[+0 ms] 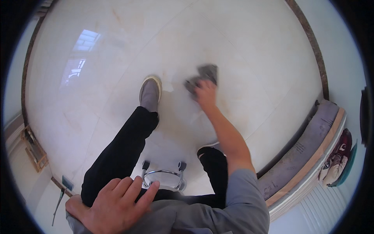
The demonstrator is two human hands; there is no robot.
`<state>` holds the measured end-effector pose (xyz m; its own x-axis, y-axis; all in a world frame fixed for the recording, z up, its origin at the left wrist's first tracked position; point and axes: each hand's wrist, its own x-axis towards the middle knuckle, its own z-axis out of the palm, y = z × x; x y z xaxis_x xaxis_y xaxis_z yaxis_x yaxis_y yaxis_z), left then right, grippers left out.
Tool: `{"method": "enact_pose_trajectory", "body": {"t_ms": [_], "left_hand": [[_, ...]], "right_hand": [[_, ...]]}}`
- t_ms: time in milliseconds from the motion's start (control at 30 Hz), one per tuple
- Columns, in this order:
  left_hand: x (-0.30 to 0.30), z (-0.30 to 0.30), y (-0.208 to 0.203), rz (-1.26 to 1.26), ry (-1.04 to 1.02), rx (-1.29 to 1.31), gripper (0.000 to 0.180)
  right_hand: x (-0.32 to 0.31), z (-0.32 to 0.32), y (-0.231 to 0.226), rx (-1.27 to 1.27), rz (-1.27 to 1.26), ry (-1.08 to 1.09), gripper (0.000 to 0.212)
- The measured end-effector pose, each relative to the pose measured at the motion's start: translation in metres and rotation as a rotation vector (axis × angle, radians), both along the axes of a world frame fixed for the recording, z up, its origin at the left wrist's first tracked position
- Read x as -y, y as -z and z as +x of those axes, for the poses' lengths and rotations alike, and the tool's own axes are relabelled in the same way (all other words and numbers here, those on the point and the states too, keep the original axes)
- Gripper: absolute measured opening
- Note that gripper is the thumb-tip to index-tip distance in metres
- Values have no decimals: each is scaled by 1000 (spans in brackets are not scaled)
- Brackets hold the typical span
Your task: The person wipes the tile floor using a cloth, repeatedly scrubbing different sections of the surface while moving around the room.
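My right hand [205, 93] reaches forward and down to the pale, glossy floor [253, 50], its fingers closed on a crumpled dark grey cloth [208, 73]. Part of the cloth sticks out beyond the fingers and part spreads to their left; motion blurs it slightly. Its underside is hidden. Close to me at lower left, my left hand [119, 204] is held over my lap near the thigh. Its fingers are stretched out, the thumb stands apart, and nothing is in it.
My grey shoe [149, 93] stands left of the cloth. Between my legs is a chrome stool base [163, 173] with dark feet. A long purple-grey cushioned piece [300, 156] lines the right side. At left are a small wooden rack [35, 150] and a thin-handled tool [59, 204].
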<state>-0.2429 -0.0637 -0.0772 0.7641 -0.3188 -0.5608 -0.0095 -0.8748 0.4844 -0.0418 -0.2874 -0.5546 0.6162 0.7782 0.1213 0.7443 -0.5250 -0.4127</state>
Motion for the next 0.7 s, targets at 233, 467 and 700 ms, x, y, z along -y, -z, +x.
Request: {"method": "enact_pose_trajectory", "body": {"t_ms": [233, 467, 700], "left_hand": [[7, -11, -15, -73, 57, 106, 67], [48, 3, -5, -75, 197, 49, 71], [81, 5, 26, 73, 262, -190, 72]], "right_hand": [[234, 36, -51, -155, -424, 316, 21], [39, 50, -80, 21, 86, 296, 11], [85, 4, 17, -12, -90, 323, 17]]}}
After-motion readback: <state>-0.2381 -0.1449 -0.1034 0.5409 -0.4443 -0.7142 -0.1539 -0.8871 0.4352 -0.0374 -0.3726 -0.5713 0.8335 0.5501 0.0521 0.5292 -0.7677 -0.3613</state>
